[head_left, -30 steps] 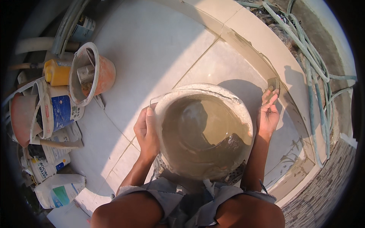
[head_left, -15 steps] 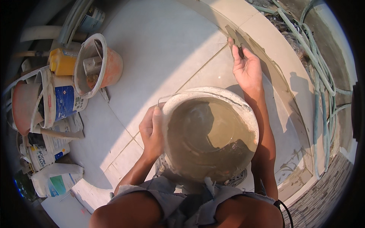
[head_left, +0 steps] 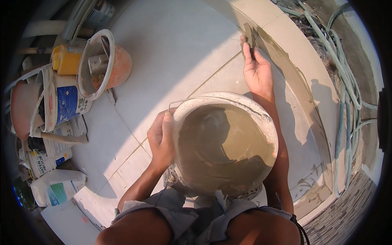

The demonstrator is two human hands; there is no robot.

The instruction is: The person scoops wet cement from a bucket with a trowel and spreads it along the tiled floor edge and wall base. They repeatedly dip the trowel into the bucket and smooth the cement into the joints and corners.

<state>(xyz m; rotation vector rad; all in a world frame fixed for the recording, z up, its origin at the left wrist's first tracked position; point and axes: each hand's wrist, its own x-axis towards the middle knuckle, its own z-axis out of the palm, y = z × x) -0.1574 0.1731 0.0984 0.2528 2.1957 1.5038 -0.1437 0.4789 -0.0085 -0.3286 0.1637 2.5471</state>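
Note:
My left hand (head_left: 161, 139) grips the left rim of a white bucket (head_left: 223, 99) near the wire handle's end, thumb up. Wet grey-brown slurry (head_left: 220, 151) lies inside it, and the bucket sits between my legs. Farther up and right, my right hand (head_left: 257, 71) is closed, palm up, on a small slurry-coated scraper (head_left: 248, 36), held against the vertical face of the cream tiled step (head_left: 281, 30). Wet grey-brown smears run along the step's lower edge around the scraper. The fingertips are partly hidden behind the tool.
A pale orange bucket with tools (head_left: 118, 65), a yellow jug (head_left: 63, 61), white tubs (head_left: 65, 104) and a white bag (head_left: 53, 188) crowd the left side. Green hoses (head_left: 339, 94) lie beyond the step on the right. White floor tiles (head_left: 159, 41) extend ahead, partly sunlit.
My right hand has moved up and left along the step with the scraper, from beside the bucket to above it. My left hand still grips the bucket.

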